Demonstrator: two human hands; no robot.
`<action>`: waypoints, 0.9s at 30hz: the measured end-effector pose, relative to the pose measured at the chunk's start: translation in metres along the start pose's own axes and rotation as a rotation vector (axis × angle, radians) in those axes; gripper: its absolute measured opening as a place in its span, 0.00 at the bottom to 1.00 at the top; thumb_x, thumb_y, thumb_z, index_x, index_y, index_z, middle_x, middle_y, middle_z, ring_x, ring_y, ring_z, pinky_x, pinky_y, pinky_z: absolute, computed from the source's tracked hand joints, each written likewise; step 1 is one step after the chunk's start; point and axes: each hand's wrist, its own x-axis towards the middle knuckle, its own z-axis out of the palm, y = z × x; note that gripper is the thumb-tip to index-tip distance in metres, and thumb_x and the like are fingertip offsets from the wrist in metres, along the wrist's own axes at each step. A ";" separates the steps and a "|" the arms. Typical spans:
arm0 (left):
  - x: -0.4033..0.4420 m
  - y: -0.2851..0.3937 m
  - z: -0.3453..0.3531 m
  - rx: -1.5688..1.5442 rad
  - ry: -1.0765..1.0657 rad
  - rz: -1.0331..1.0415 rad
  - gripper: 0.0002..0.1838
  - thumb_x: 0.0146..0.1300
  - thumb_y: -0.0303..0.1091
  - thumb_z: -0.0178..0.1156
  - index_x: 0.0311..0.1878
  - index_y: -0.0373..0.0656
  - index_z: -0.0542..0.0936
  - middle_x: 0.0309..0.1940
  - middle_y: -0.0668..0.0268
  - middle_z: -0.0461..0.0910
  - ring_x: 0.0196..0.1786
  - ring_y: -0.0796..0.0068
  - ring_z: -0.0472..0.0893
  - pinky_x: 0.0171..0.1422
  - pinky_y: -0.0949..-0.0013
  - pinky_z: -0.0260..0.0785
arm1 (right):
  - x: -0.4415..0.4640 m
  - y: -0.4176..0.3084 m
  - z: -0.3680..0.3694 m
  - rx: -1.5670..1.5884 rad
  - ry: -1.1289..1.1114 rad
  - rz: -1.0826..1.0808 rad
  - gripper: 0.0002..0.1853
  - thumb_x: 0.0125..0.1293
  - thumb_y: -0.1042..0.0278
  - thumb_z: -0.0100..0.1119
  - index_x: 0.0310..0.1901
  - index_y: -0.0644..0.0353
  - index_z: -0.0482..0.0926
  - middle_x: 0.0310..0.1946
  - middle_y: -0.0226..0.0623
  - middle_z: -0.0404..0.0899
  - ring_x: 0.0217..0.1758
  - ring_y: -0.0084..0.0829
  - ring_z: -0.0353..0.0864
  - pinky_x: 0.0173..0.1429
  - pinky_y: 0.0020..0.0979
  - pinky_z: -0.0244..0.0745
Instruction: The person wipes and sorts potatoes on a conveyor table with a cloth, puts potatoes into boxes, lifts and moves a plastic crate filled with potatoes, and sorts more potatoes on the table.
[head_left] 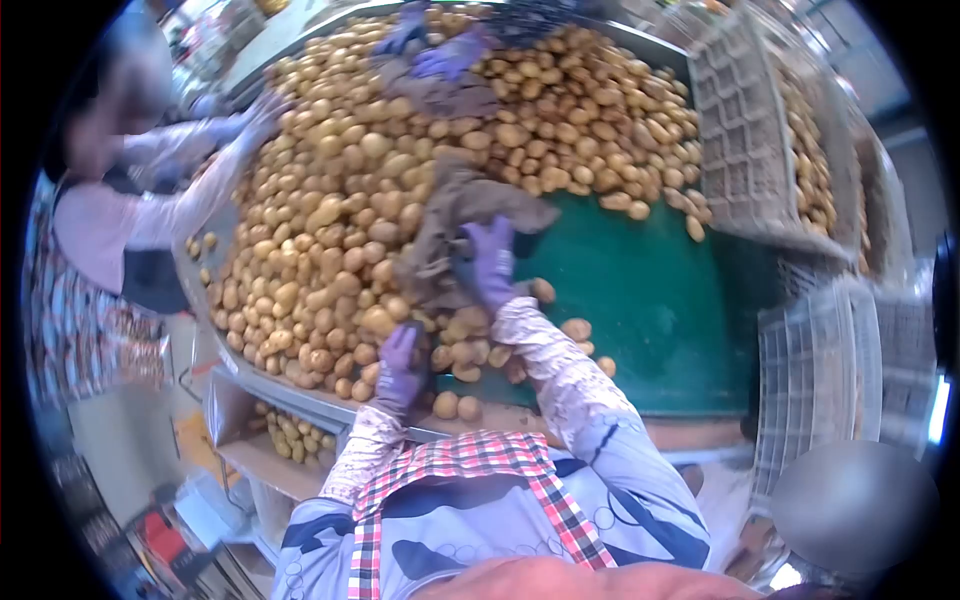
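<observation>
Both my hands wear purple gloves over a table heaped with potatoes [330,230]. My right hand [491,262] presses on a crumpled brown cloth [440,225], with its fingers around the cloth's right edge and potatoes just below. Lower left, my left hand [400,365] is at the near edge of the heap, its fingers bent around something dark that I cannot make out. A few loose potatoes [457,405] lie to the right of it. Green table surface [640,310] shows to the right of my right hand.
At the left a co-worker [150,220] reaches into the heap. Another person's purple gloves [450,55] rest on a dark cloth [440,92] at the far side. Plastic crates [745,130] with potatoes stand at the right, and a box of potatoes [295,435] sits below left.
</observation>
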 end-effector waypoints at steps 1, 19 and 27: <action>0.007 0.007 -0.008 -0.056 0.017 -0.030 0.23 0.53 0.27 0.58 0.56 0.36 0.74 0.51 0.46 0.75 0.52 0.44 0.75 0.58 0.55 0.68 | -0.002 -0.003 0.015 -0.032 0.015 -0.022 0.23 0.42 0.63 0.71 0.44 0.53 0.79 0.50 0.53 0.68 0.54 0.55 0.69 0.57 0.45 0.68; 0.000 -0.056 -0.101 -0.688 0.361 -0.617 0.17 0.59 0.30 0.64 0.51 0.37 0.78 0.41 0.66 0.78 0.39 0.77 0.77 0.43 0.75 0.72 | -0.094 0.000 -0.188 0.222 0.071 0.287 0.14 0.61 0.68 0.58 0.49 0.59 0.77 0.48 0.44 0.77 0.53 0.41 0.76 0.57 0.37 0.70; 0.046 0.030 -0.075 0.407 0.181 -0.010 0.24 0.55 0.34 0.69 0.55 0.38 0.76 0.38 0.59 0.79 0.40 0.63 0.80 0.47 0.66 0.72 | -0.133 -0.009 -0.134 0.294 0.058 0.626 0.22 0.58 0.68 0.65 0.53 0.64 0.74 0.50 0.48 0.75 0.56 0.42 0.74 0.60 0.36 0.70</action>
